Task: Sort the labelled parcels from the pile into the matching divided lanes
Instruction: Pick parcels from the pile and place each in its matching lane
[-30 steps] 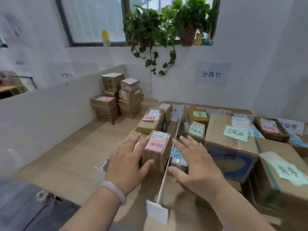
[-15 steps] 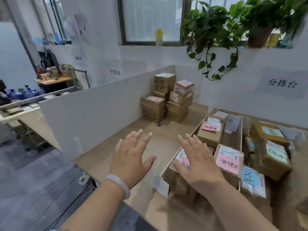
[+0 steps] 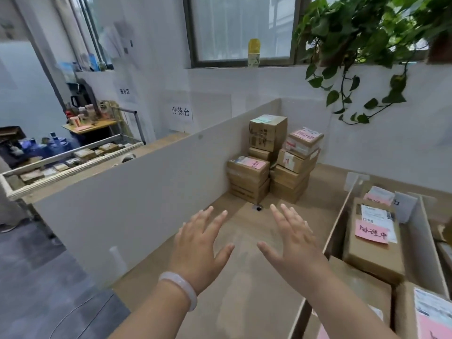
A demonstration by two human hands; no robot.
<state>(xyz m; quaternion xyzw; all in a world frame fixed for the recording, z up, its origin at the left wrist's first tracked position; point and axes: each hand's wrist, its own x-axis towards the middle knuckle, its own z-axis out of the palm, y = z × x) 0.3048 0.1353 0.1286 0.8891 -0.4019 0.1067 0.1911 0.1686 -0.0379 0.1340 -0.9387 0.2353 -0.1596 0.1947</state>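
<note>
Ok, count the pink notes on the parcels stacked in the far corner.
2. One pink note tops the right stack; a second pink note lies on the low left stack. The tall box carries a greenish one, and buried boxes may hide more.

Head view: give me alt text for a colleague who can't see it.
Both hands, the left hand and right hand, hover open and empty over the wooden table, fingers pointing toward the pile of parcels stacked in the far corner. At right, a divided lane holds a parcel with a pink note. A white partition runs along the left.
</note>
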